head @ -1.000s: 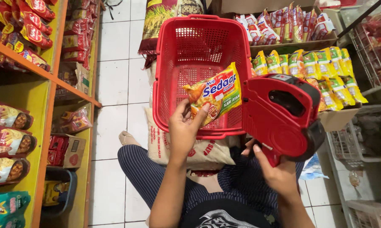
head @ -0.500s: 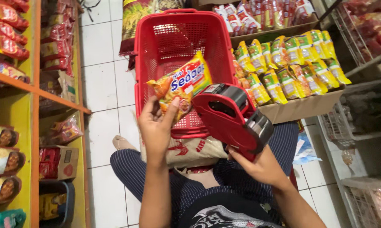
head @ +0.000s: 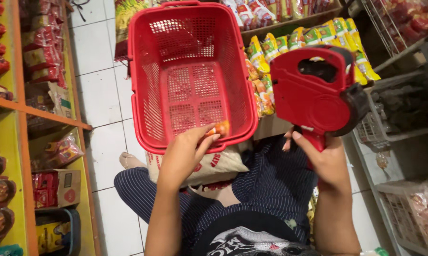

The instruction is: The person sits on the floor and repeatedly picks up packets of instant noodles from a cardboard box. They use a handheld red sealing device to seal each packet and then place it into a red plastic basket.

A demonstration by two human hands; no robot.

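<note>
Red basket [head: 190, 71] on lap, white tile floor [head: 100, 95], yellow shop shelves [head: 15, 142]

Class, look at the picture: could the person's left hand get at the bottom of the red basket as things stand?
Probably yes. The left hand is already at the red basket's near rim holding an orange packet, and the basket's open top faces it with nothing in between.

Your left hand [head: 183, 154] touches glossy orange film wrap [head: 218, 128] at the rim of a red basket [head: 143, 71] of perforated, slightly shiny moulded plastic. Your right hand [head: 323, 161] grips a labelling gun [head: 313, 95] of smooth red plastic with a matt black edge. Your trousers [head: 271, 180] are striped cloth. Floor tiles [head: 100, 95] are smooth and white.
</note>
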